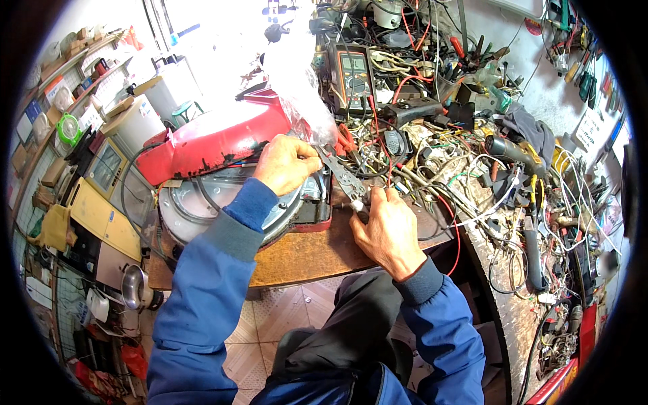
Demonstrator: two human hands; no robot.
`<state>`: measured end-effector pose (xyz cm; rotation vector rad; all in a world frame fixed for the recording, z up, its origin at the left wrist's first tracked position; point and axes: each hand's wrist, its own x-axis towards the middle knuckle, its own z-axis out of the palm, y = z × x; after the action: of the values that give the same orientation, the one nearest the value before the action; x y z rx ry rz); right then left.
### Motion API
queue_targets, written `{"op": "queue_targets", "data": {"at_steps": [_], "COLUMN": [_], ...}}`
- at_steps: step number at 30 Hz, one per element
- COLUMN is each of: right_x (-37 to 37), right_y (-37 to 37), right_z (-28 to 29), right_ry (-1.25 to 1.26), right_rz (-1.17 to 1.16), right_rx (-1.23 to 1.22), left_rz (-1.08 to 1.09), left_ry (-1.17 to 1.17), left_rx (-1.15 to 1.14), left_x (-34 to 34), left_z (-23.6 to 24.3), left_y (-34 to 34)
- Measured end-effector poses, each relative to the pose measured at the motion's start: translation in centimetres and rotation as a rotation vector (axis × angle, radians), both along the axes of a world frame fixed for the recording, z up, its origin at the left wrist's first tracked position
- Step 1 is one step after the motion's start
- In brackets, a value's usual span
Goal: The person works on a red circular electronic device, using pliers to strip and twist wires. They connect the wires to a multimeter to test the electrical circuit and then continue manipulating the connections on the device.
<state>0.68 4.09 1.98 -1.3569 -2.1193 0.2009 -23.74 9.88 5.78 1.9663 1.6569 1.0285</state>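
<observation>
With left hand (289, 165) pinched at the far end, contents impossible to tell, and right hand (388, 229) curled round the near end, holds a flat metal tool (343, 177) between both, apparently for steadiness.

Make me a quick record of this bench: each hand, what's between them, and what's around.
Left hand: at the tool's upper end; grip unclear
Right hand: closed around its lower end
Between hands: flat metal tool with holes
Surface: wooden bench
Left side: red casing
Beyond: multimeter
Right side: wire tangle
</observation>
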Motion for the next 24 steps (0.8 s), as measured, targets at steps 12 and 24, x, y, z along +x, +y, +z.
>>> {"op": "queue_targets", "data": {"at_steps": [12, 24], "right_x": [0.0, 0.1], "right_y": [0.0, -0.1], "right_z": [-0.4, -0.3], "right_ry": [-0.014, -0.024], "right_rz": [-0.003, -0.007], "right_rx": [0.018, -0.007], "left_rz": [0.014, 0.033], "left_ry": [0.011, 0.036], "left_rx": [-0.006, -0.072], "left_x": [-0.1, 0.7], "left_z": [-0.4, 0.9], "left_y": [0.3, -0.4]}}
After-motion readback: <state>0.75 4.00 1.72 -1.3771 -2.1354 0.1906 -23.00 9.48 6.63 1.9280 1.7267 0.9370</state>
